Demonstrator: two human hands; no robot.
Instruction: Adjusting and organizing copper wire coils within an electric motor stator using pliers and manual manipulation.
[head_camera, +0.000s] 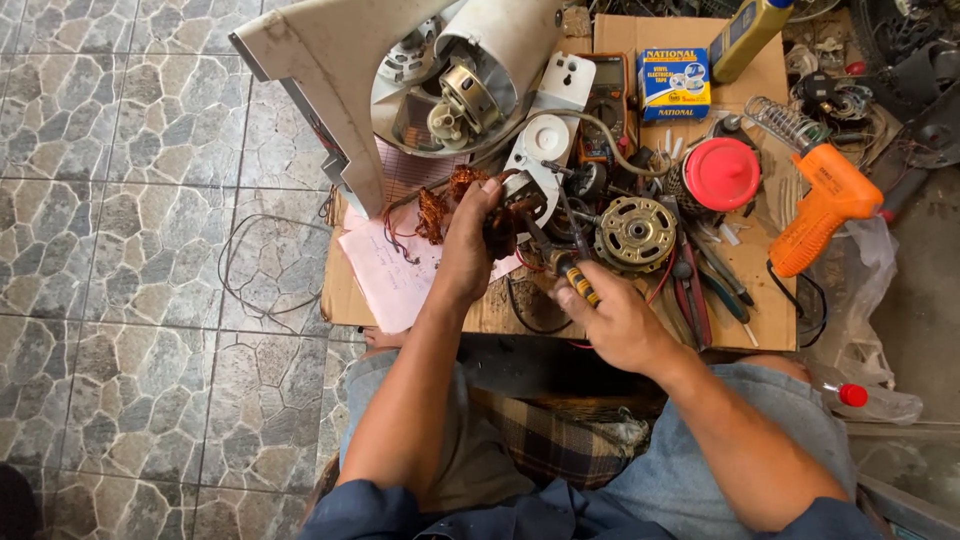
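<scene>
Dead centre of the frame, a motor stator with tangled copper windings (478, 205) is gripped by the left hand (468, 245), fingers wrapped tight around it, just above the near edge of the wooden board (760, 290). A screwdriver with a yellow-and-black striped handle (575, 278) is clamped in the right hand (615, 320) — its tip is pointed up-left into the stator. Just right of that, a round motor housing (635, 233) is laid flat, with a red lid (722, 173) above it and an orange soldering gun (825, 200) at the right side. A pink paper sheet (385, 265) is spread under the left wrist — a white fan housing (430, 70) is propped at the top.
</scene>
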